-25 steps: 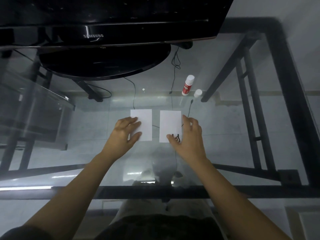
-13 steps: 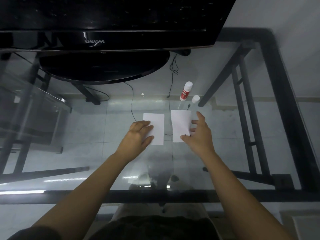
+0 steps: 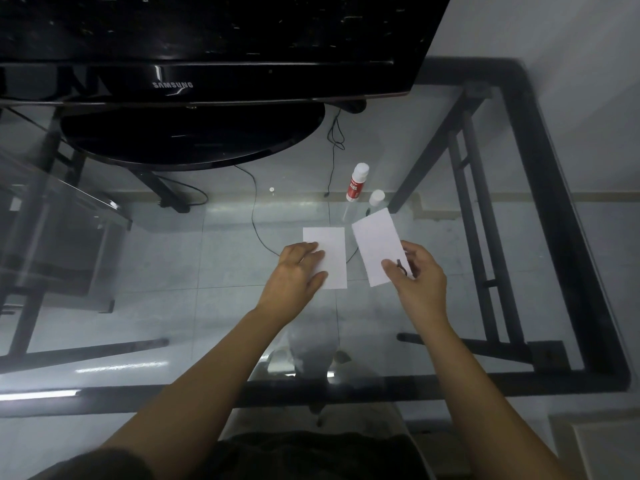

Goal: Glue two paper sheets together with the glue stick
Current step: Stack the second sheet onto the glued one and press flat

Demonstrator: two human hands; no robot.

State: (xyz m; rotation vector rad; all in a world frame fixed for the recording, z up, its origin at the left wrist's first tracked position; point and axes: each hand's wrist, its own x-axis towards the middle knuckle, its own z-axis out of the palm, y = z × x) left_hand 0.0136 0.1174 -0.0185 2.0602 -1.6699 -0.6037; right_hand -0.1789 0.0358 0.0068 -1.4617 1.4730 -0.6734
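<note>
Two small white paper sheets are on a glass table. The left sheet (image 3: 330,252) lies flat, and my left hand (image 3: 294,278) rests on its left edge with fingers spread. The right sheet (image 3: 377,245) is tilted and raised off the glass, pinched at its near right corner by my right hand (image 3: 417,275). A red-and-white glue stick (image 3: 356,181) stands upright beyond the sheets, and its white cap (image 3: 376,197) sits just to its right.
A black monitor (image 3: 207,46) on a round black base (image 3: 194,133) fills the far left. The black table frame (image 3: 554,188) runs along the right and near edges. Cables show through the glass (image 3: 173,271).
My right hand has closed on the right sheet, lifted it and turned it to a slant. My left hand stays on the left sheet.
</note>
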